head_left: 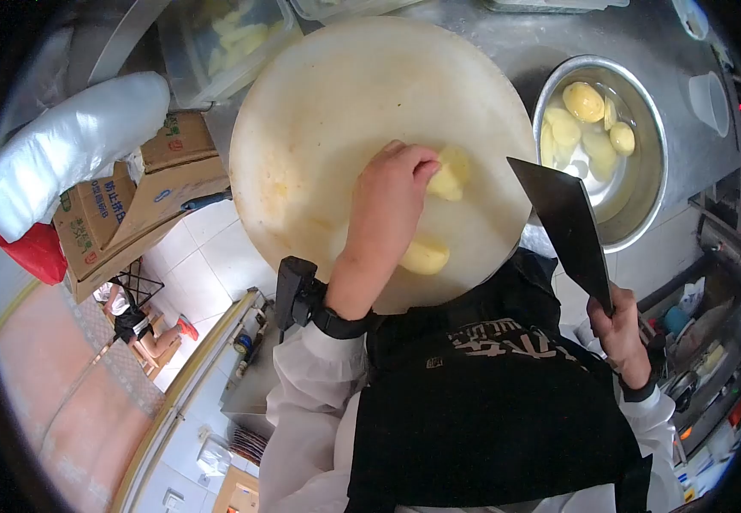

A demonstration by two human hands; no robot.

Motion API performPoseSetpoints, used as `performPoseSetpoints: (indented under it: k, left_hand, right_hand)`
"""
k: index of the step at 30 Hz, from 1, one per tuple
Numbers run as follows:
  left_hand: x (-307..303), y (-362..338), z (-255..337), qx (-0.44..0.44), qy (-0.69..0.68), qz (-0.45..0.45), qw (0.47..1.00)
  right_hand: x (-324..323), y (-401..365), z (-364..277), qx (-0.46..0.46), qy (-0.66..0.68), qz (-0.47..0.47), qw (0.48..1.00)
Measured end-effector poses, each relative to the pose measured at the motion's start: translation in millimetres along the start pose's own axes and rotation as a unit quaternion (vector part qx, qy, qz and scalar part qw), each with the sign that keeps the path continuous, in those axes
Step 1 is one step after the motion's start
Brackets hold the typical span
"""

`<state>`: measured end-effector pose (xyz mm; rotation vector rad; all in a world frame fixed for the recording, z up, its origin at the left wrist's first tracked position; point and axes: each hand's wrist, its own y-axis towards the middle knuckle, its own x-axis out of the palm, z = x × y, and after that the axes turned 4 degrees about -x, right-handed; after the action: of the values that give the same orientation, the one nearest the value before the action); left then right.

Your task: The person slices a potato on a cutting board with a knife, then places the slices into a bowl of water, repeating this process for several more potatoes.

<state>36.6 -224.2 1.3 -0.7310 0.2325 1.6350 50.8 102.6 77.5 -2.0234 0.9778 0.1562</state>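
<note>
My left hand (394, 181) is over the round cutting board (319, 111), its fingers curled and closed at the edge of a peeled potato (450, 174). How far the fingers wrap round the potato is partly hidden. Another peeled potato (425, 256) lies on the board nearer my body, just past my left wrist. To the right of the board, my right hand (620, 333) grips a cleaver (563, 224) by its handle. The broad dark blade points up and leftward, its tip near the board's right edge.
A metal bowl (654, 184) of water with several peeled potatoes (584, 103) stands right of the board. At upper left is a clear plastic container (216, 81) with pale pieces. Cardboard boxes (122, 201) and a plastic-wrapped roll (79, 150) are at left. A person (135, 321) sits farther off.
</note>
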Motion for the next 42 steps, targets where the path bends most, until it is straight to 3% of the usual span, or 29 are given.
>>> performPoseSetpoints:
  k: [2,4,8,11,13,16,20,22,26,27,28,29,31,38,42]
  left_hand:
    - [-2,1,-1,-0.02,0.01,0.001,1.0]
    - [-3,2,0,0.016,0.082,0.062,0.995]
    - [-8,0,7,0.031,0.127,0.068,0.989]
    - [-9,-2,13,0.069,0.188,0.132,0.971]
    - [-6,-2,9,0.041,0.115,0.082,0.989]
    - [-6,-2,0,-0.005,0.122,0.048,0.991]
    - [-15,-6,-3,-0.038,0.053,0.055,0.996]
    - [-20,-8,-7,-0.113,-0.14,-0.013,0.984]
    - [-32,-8,7,-0.189,-0.146,-0.048,0.97]
    - [-31,-8,6,-0.165,0.035,-0.009,0.986]
    - [-30,-8,6,-0.135,0.215,0.03,0.967]
    - [-27,-8,4,-0.135,0.215,0.03,0.967]
    - [-23,-9,1,-0.004,0.216,0.194,0.957]
    - [-14,-9,15,0.025,0.212,0.147,0.966]
    - [-2,-10,0,-0.004,0.193,0.068,0.979]
  right_hand:
    - [-1,2,4,-0.006,0.005,-0.005,1.0]
    - [-2,3,4,-0.011,0.01,-0.011,1.0]
    - [-1,7,4,-0.014,0.011,0.003,1.0]
    - [0,10,4,0.004,0.01,0.0,1.0]
    - [1,11,4,0.011,0.016,-0.002,1.0]
    - [2,11,4,0.014,0.016,-0.004,1.0]
    - [3,10,3,0.017,0.021,-0.008,1.0]
    - [4,10,3,0.018,0.02,-0.007,1.0]
    - [7,11,2,0.017,0.016,-0.009,1.0]
    - [8,12,3,0.015,0.015,-0.009,1.0]
    - [8,11,2,0.015,0.014,-0.009,1.0]
    - [8,11,1,0.016,0.016,-0.013,1.0]
    - [8,11,-2,0.018,0.017,-0.017,1.0]
    - [9,12,-5,0.024,0.017,-0.014,0.999]
    - [10,11,-3,0.018,0.011,-0.014,1.0]
